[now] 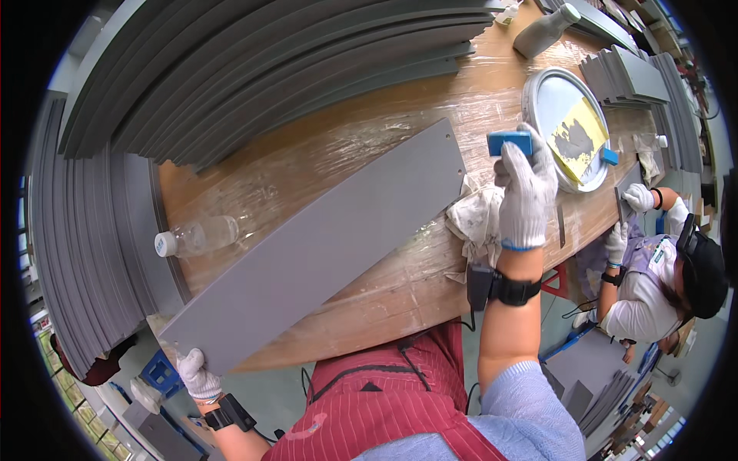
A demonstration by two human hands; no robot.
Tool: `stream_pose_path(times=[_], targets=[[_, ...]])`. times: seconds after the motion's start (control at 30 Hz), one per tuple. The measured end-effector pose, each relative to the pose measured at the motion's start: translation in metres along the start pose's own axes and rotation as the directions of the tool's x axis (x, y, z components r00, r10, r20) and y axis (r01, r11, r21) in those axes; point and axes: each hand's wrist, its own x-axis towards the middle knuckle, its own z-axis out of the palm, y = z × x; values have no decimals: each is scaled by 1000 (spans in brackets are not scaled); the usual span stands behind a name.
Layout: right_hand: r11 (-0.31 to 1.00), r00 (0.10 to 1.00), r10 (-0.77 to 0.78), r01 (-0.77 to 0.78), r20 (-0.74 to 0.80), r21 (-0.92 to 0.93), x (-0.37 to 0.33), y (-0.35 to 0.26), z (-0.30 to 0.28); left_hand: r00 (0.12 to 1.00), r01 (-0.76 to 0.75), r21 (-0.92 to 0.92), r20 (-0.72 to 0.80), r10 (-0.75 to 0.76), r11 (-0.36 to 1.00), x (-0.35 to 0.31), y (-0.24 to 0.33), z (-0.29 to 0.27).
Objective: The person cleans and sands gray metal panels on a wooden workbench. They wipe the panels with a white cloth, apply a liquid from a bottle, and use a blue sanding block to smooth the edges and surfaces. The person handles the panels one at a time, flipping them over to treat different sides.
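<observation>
A long flat grey panel (323,238) lies slantwise across the table, with small holes near its far right end. My left hand (198,375), in a white glove, is closed on the panel's near left corner. My right hand (529,192), also gloved, is raised beyond the panel's right end and grips a small blue rectangular block (509,144) between thumb and fingers. Just below that hand lies a crumpled white rag (478,219). To its right, a round white lid (546,92) carries a yellow sheet (565,157) smeared with grey paste; another blue piece (610,157) sits at the lid's edge.
Stacked grey panels fill the far left (292,69) and the left side (88,230). A clear plastic bottle (201,236) lies on the film-covered table (369,307). A grey bottle (546,32) stands at the back. On the right, a co-worker (653,284) handles a grey piece.
</observation>
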Motion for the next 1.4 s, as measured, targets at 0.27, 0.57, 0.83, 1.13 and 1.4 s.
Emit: stream_pose_path(times=[0.27, 0.57, 0.83, 1.13, 1.4], targets=[[984, 986, 166, -164, 24, -72, -46, 51, -46, 988, 142, 46, -62, -139, 989, 10, -25, -44], [847, 932, -42, 224, 359, -483, 44, 64, 33, 913, 335, 149, -294, -282, 930, 34, -56, -8], [773, 833, 141, 244, 534, -586, 78, 61, 69, 888, 382, 214, -352, -294, 899, 37, -62, -7], [777, 812, 301, 95, 499, -623, 61, 38, 44, 872, 434, 183, -329, -361, 882, 42, -59, -14], [518, 815, -88, 529, 573, -672, 0, 11, -52, 845, 497, 174, -321, -429, 850, 48, -55, -22]])
